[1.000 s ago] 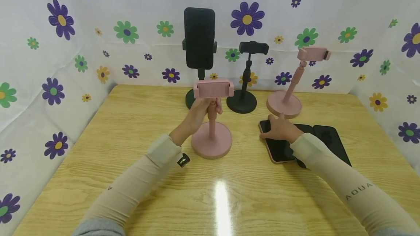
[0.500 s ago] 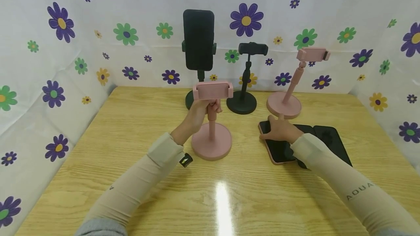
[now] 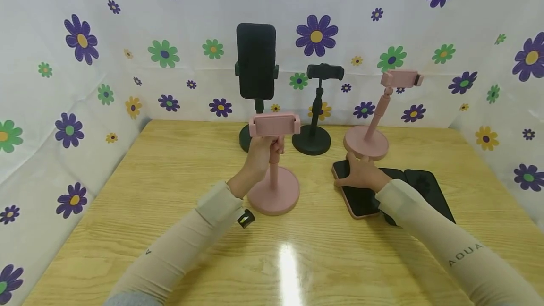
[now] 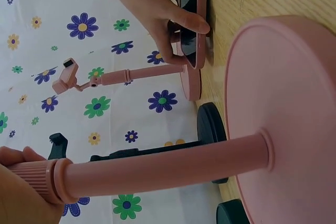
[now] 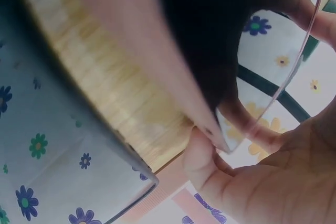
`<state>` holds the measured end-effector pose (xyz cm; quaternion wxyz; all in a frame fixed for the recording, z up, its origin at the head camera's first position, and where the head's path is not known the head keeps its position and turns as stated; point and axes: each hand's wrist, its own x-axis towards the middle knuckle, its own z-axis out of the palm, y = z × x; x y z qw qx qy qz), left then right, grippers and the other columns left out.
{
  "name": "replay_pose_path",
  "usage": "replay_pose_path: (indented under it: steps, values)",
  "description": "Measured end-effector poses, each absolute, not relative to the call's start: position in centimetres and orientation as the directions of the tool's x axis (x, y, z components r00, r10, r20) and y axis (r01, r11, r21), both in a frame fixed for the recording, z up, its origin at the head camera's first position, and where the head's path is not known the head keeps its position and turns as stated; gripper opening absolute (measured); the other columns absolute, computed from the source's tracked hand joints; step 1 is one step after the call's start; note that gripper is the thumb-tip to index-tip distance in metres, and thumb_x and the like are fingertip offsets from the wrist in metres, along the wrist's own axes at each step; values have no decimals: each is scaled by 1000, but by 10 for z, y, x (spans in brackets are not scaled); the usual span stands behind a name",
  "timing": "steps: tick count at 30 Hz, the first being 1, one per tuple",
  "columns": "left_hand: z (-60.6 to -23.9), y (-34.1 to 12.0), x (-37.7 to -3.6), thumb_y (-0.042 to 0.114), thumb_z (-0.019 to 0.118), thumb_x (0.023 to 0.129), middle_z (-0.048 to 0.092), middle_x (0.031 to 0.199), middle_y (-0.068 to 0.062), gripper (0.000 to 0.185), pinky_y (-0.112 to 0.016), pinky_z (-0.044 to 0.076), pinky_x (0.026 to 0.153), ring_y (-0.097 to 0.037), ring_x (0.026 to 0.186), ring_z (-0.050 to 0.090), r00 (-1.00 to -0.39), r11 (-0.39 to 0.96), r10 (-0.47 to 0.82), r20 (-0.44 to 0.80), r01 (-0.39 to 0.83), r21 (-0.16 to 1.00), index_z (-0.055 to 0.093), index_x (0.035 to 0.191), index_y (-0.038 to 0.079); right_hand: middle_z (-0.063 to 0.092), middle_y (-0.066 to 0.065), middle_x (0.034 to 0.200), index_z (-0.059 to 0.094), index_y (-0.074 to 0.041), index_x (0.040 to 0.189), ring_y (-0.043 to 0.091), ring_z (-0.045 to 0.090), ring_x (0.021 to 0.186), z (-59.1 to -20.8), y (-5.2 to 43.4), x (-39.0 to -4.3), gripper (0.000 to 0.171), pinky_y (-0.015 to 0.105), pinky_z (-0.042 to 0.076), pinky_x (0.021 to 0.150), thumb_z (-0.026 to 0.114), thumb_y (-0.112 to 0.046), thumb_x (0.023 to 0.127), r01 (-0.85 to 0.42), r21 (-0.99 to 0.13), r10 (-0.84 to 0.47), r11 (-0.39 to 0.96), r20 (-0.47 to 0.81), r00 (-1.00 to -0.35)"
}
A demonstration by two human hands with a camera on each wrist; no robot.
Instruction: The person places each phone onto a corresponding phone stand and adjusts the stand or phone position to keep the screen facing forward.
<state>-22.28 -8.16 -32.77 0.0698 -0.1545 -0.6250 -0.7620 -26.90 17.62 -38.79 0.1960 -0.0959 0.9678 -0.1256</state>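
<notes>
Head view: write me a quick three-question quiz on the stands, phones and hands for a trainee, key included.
1. True or false: the left hand grips the front pink stand below its clamp.
2. Which holds the upright phone? A) right dark stand B) leftmost dark stand C) rear pink stand
3. Fill in: the right hand grips a phone; the gripped phone has a ____ rim.
Key: 1 true; 2 B; 3 pink.

Two pink stands (image 3: 274, 174) (image 3: 379, 112) occupy centre and right; two dark stands (image 3: 245, 139) (image 3: 311, 141) and one upright phone (image 3: 256, 60), upper centre; three flat phones (image 3: 363, 200) (image 3: 393, 173) (image 3: 429, 188), right. Two hands (image 3: 258, 157) (image 3: 361, 174), one bench (image 3: 170, 169).
</notes>
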Motion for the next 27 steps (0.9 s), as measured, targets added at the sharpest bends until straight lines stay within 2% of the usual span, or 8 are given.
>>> replay_pose_path:
  steps: [4,8,11,15,16,18,23,27]
  values:
    - [-329,-80,-221,15,32,102,37,59,7,38,-20,34,57,-6,56,36,-943,-233,64,325,303,924,41,65,13,45,30,132,29,1,137,43,41,111,-388,175,-267,88,54,43,90,68,-52,78,-185,-294,-276,938,-306,-911]
    - [-331,-84,-224,41,40,100,38,61,7,42,-21,35,58,-6,57,37,-924,-223,111,365,334,916,42,68,14,41,29,135,30,0,136,43,36,116,-387,173,-267,86,57,40,94,67,-51,78,-217,-293,-301,931,-281,-911]
    - [-332,-91,-227,62,36,91,40,64,7,52,-22,37,60,-7,61,40,-900,-187,194,389,356,916,42,72,14,39,30,135,29,-1,138,42,39,114,-384,172,-268,87,56,40,94,67,-51,78,-214,-300,-301,930,-284,-910]
    - [-331,-96,-226,47,18,102,41,69,6,47,-23,37,63,-8,66,42,-889,-154,270,370,340,928,41,80,12,35,31,136,25,-2,140,38,47,106,-384,173,-269,88,53,44,91,67,-50,79,-189,-334,-294,924,-300,-907]
    - [-331,-97,-225,40,18,104,41,71,5,43,-23,37,64,-9,67,43,-889,-153,279,363,332,931,42,82,12,35,31,136,24,-3,140,37,49,104,-384,173,-269,88,52,45,90,67,-50,79,-183,-344,-293,921,-302,-907]
    - [-332,-98,-224,29,23,104,42,72,5,33,-23,37,66,-9,70,44,-892,-160,290,347,313,936,44,86,12,33,31,136,23,-4,140,37,49,104,-385,173,-269,88,52,45,89,67,-49,79,-174,-370,-295,913,-299,-907]
    - [-338,-100,-225,26,41,101,46,77,4,19,-23,36,67,-11,72,42,-884,-130,326,335,310,942,45,90,11,36,29,132,19,-5,142,37,46,107,-387,174,-270,91,51,44,90,70,-44,79,-201,-450,-335,870,-242,-911]
    - [-341,-101,-225,14,38,102,45,76,0,16,-23,32,64,-12,68,37,-883,-46,362,298,302,952,43,88,6,38,26,127,20,-5,139,37,45,107,-385,175,-270,87,52,46,90,74,-35,78,-240,-535,-353,810,-117,-928]
